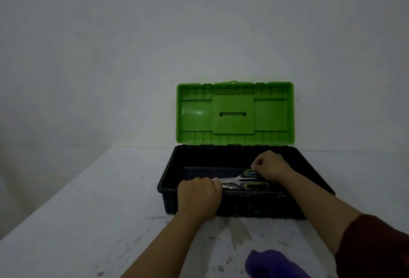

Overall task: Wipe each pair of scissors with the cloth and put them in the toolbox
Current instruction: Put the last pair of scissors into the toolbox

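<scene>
On the smudged white table [77,200], scissors [243,181] lie lengthwise in the toolbox [232,207], left hand [198,195] curled over the blades, right hand [271,166] pinching the handles.

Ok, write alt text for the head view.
Two hands reach into an open toolbox with a raised green lid: the left hand at the blades and the right hand at the handles of scissors inside. A purple cloth lies on the white table nearby.

Head view looks forward and down, close over the toolbox [230,202].
</scene>
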